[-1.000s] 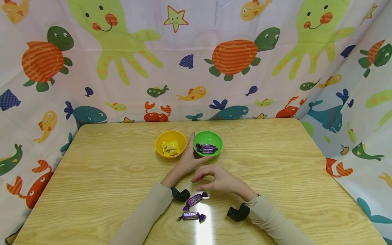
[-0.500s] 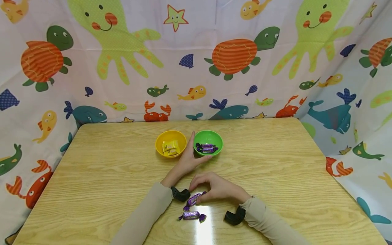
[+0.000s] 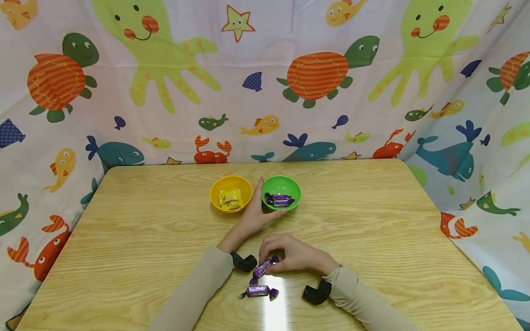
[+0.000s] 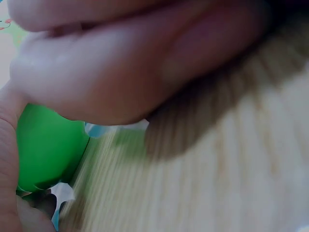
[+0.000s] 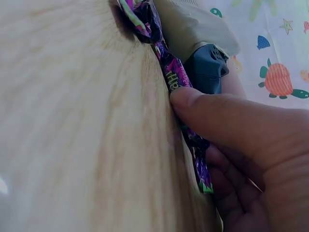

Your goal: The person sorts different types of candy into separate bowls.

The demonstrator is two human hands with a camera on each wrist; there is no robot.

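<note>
My left hand [image 3: 251, 216] holds the green bowl [image 3: 285, 185], its fingers along the left side and the thumb at the front. Inside that bowl lie purple wrapped candies [image 3: 280, 200]. Close by in the left wrist view, the bowl's green outer wall [image 4: 50, 150] shows beyond the fingers. Nearer the front, my right hand [image 3: 296, 253] pinches a purple twist-wrapped candy [image 3: 261, 270] between thumb and fingers. The right wrist view shows the thumb pressed on this candy's wrapper [image 5: 175, 75], close over the wood. Just below it lies a second purple candy [image 3: 258, 291].
A yellow bowl [image 3: 232, 182] holding yellow wrapped candies [image 3: 230, 197] stands left of the green one. Both are on a wooden table [image 3: 364, 220]. A patterned curtain [image 3: 265, 101] rises behind the table's back edge. Each wrist wears a black camera [image 3: 317, 293].
My right hand has come down and toward the front, and its thumb and fingers have taken hold of the upper purple candy, which has tilted more upright. The left hand stays at the green bowl.
</note>
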